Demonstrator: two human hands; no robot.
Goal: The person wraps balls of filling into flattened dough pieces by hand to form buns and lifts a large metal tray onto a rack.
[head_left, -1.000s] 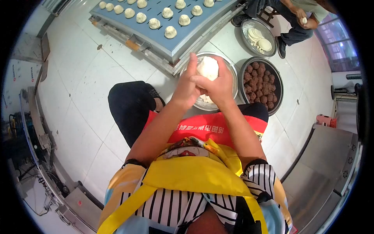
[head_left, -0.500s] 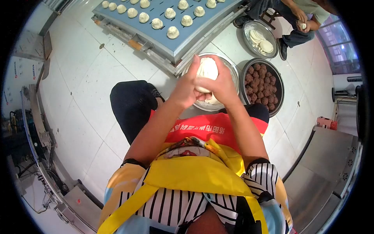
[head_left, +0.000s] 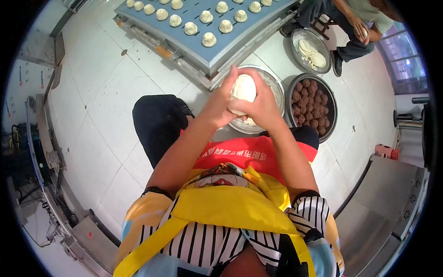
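A white dough bun (head_left: 243,91) is held between both my hands, over a metal basin (head_left: 278,87). My left hand (head_left: 218,105) wraps its left side, thumb pointing up. My right hand (head_left: 265,104) curls around the right side, its thumb across the bun's lower front. Some pale dough (head_left: 249,121) shows in the basin below my hands; the rest of it is hidden. Right of this basin stands a dark-rimmed tub (head_left: 290,111) of brown meat filling balls (head_left: 308,105).
Ahead, a blue tray (head_left: 194,46) on a metal frame carries several shaped buns (head_left: 209,39). A basin (head_left: 295,53) of flat dough rounds (head_left: 317,59) stands by a seated co-worker, whose hands (head_left: 360,30) hold a small pale piece. Metal cabinets (head_left: 378,198) flank the right side.
The bun has turned slightly in my hands and looks rounder, with my fingers closer around it. The camera view has shifted slightly. The co-worker's hands have moved a little.
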